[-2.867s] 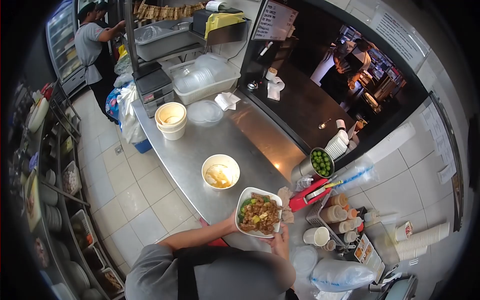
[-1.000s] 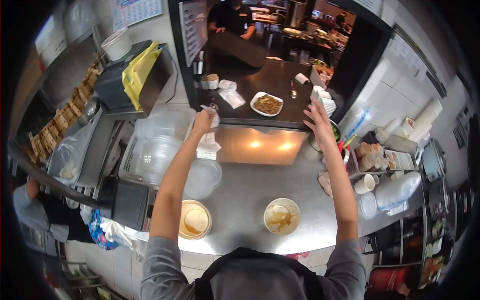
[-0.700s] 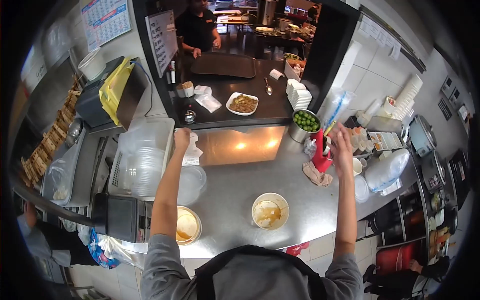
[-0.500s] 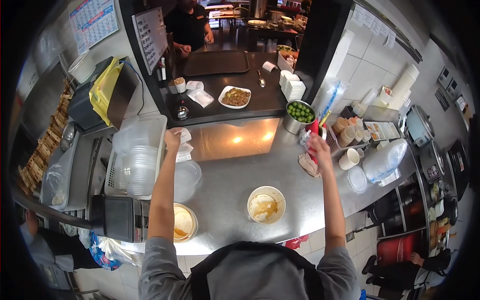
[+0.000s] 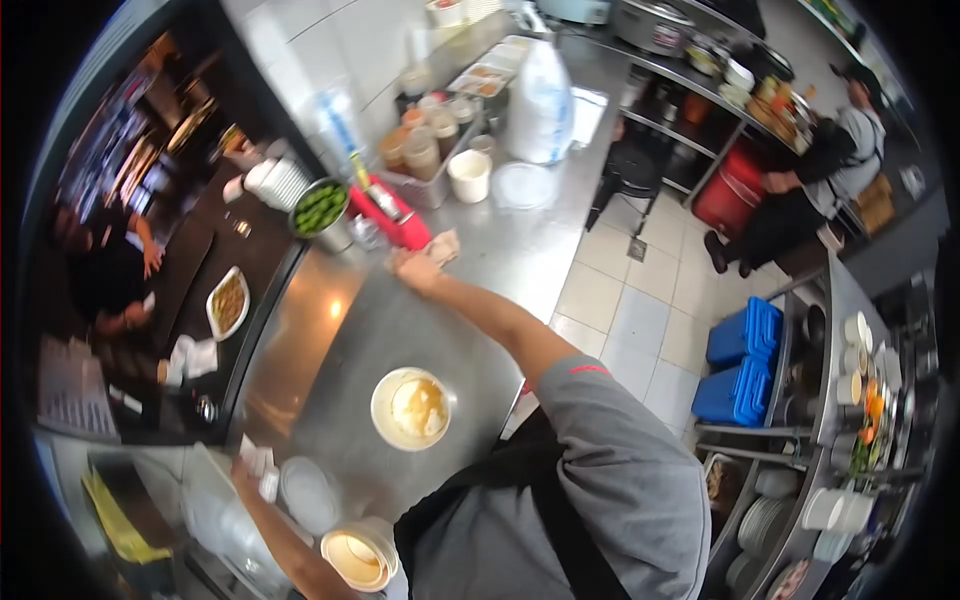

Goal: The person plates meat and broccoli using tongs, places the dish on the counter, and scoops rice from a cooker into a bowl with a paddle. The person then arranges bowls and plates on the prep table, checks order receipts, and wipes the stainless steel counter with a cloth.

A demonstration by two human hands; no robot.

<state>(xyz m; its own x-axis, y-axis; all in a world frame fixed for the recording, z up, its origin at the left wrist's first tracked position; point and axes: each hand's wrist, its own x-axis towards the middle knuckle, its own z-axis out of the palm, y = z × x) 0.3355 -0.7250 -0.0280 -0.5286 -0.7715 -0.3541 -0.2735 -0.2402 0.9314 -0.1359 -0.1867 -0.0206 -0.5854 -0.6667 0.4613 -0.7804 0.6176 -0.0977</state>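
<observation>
Beside the bin of clear plastic lids, my left hand (image 5: 242, 474) is closed at the edge of a white paper slip (image 5: 257, 454), which it seems to pinch; its fingertips are small and partly hidden. My right hand (image 5: 415, 270) is low over the steel counter, close to a crumpled beige cloth (image 5: 442, 247) and a red holder (image 5: 392, 215). Blur hides whether its fingers grip anything. Between my arms stands a white paper bowl (image 5: 412, 408) with brownish-yellow contents at the bottom. A second white tub (image 5: 358, 558) is by my left forearm, near round clear lids (image 5: 310, 495).
A metal pot of green limes (image 5: 321, 208) stands by the pass, with sauce bottles (image 5: 420, 140) and a white cup (image 5: 469, 176) beyond. A plate of food (image 5: 229, 303) sits on the dark ledge. One person (image 5: 110, 245) is behind it; another (image 5: 840, 160) stands at far right.
My view has swung to the right, bringing the floor, blue bins and right-hand shelves into sight. My right hand has come down from the red holder toward the counter. My left hand stays by the slips.
</observation>
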